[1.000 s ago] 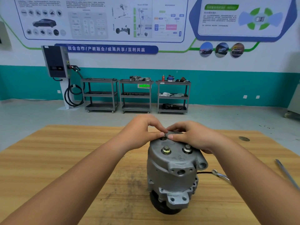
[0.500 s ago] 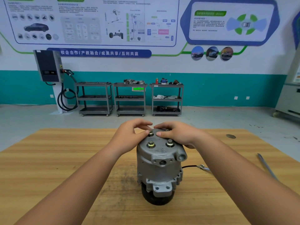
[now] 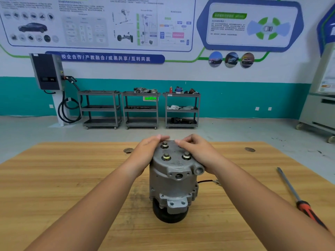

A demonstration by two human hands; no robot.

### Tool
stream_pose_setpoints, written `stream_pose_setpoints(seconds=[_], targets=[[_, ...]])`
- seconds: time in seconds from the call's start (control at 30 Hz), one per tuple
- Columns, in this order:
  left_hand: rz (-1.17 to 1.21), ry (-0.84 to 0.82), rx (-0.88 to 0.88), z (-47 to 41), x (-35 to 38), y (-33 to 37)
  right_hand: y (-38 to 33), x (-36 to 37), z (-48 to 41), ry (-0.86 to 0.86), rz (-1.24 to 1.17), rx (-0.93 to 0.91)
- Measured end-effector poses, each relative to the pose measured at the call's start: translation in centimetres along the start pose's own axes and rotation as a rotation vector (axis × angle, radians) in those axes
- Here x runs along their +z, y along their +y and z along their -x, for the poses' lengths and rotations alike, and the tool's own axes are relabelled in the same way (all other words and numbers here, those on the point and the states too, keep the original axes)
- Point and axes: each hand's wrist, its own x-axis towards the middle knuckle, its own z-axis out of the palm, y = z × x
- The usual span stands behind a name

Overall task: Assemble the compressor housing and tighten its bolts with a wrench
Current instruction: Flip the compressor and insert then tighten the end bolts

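Observation:
A grey cast-metal compressor housing point(image 3: 171, 180) stands upright on its black pulley at the middle of the wooden table point(image 3: 54, 187). Three bolts point(image 3: 165, 157) with washers stick up from its top cover. My left hand point(image 3: 145, 153) cups the left side of the cover, fingertips at the far rim. My right hand point(image 3: 196, 153) rests on the right side of the cover, fingers curled near the far bolt. Whether either hand pinches a small part is hidden. No wrench is in view.
A screwdriver point(image 3: 301, 201) with an orange and black handle lies on the table at the right. A thin wire with a connector point(image 3: 210, 181) trails from the compressor's right side. Three grey shelf carts point(image 3: 140, 109) and a wall charger stand far behind.
My fingertips have spread from pinching together at the far bolt to the two sides of the top cover. The far bolt now shows uncovered. The view has shifted.

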Motion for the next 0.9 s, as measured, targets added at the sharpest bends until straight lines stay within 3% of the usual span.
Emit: stream_pose_setpoints(seconds=[0.1,0.2,0.33,0.47,0.53,0.6,0.7,0.77,0.83,0.9], targets=[[0.088,0.013,-0.028,0.6,0.1,-0.1,0.5,-0.4,0.9,0.004,-0.104,-0.011],[0.087,0.014,0.105,1.4,0.0,0.0,0.9,-1.1,2.0,0.020,-0.268,-0.086],[-0.191,0.031,0.251,2.1,0.2,0.0,1.3,-1.3,3.2,-0.088,-0.106,-0.183],[-0.237,0.023,0.272,2.3,-0.1,-0.2,1.9,-0.7,3.3,0.039,-0.071,-0.194],[-0.159,-0.081,0.265,2.6,-0.9,-0.2,2.0,-0.2,3.5,0.069,-0.106,-0.197],[0.062,-0.155,0.246,2.8,-1.7,-0.6,2.1,-0.1,3.9,0.048,-0.211,-0.187],[0.362,-0.030,0.234,3.8,-2.3,-1.3,4.0,-1.6,3.9,0.143,-0.353,-0.135],[0.267,0.155,0.427,5.5,-1.6,-1.2,6.8,-4.3,3.8,0.334,-0.186,-0.054],[0.093,0.268,0.742,7.6,0.3,-0.6,10.9,-7.8,3.6,0.466,0.138,0.103],[0.016,0.148,0.976,9.9,3.8,-0.2,15.1,-10.5,3.5,0.425,0.457,0.272]])
